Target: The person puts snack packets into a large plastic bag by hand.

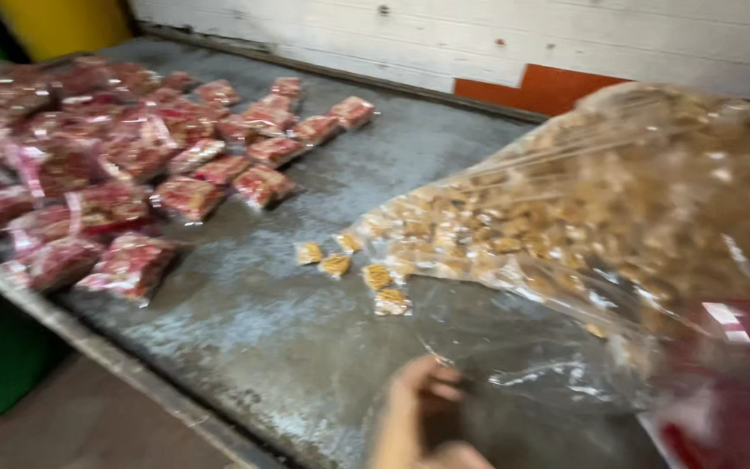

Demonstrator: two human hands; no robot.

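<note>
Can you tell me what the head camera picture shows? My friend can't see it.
A hand grips the edge of a big clear plastic bag full of small yellow-brown packets; a few packets lie spilled on the grey metal table. Many red packets are piled on the left.

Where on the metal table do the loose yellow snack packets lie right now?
In the head view the loose yellow packets lie mid-table on the grey metal table, at the big clear bag's mouth, right of the red packets.

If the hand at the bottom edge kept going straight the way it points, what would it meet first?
The hand points up and away across the metal table. It already seems to touch the clear bag; going on, it would likely meet the loose yellow packets at the bag's mouth. Blur leaves depth and side unclear.
</note>
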